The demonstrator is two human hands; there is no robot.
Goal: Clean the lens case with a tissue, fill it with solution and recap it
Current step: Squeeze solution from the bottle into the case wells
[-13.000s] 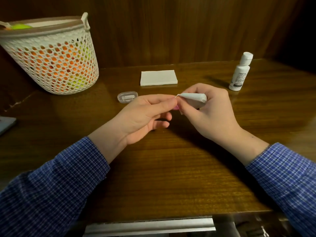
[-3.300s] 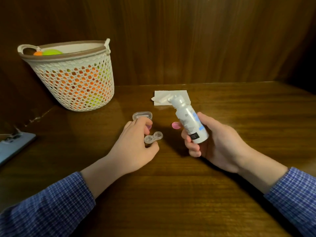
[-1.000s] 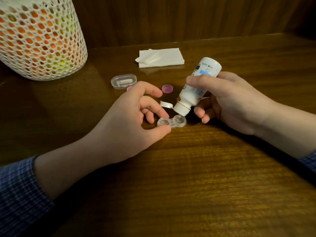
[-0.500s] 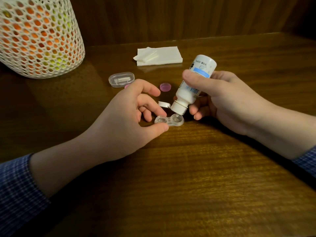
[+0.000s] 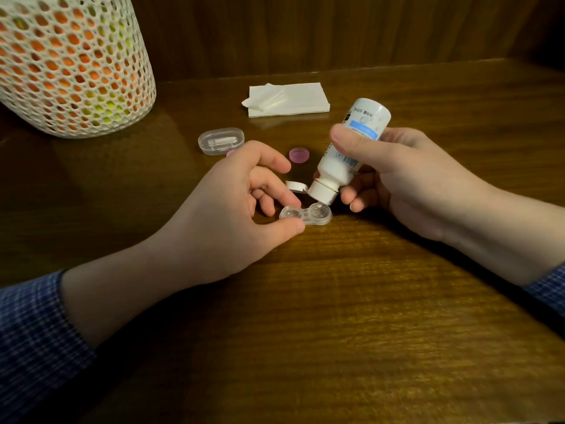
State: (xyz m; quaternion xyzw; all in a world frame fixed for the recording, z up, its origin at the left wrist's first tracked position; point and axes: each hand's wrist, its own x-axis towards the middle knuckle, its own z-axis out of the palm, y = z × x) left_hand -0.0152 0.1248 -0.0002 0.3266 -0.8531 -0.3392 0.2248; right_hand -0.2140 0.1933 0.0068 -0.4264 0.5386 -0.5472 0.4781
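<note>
Left hand (image 5: 232, 209) pinching; right hand (image 5: 394, 175) curled, thumb on top.

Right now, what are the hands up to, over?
Left hand pinches lens case on table. Right hand grips solution bottle, tipped nozzle-down over right well. Pink cap off, lying behind; nothing in the way.

one lens case (image 5: 305, 214), one bottle (image 5: 351, 148), two pink caps (image 5: 299, 155), one basket (image 5: 70, 65)

The tabletop (image 5: 336, 316) is dark wood with a glossy, grained finish. The lens case (image 5: 305, 216) is clear, shiny plastic, the bottle (image 5: 345, 160) smooth white plastic. The tissue (image 5: 293, 99) looks matt, soft paper. The basket (image 5: 76, 71) is white perforated plastic; the sleeves (image 5: 36, 341) are checked cloth.
</note>
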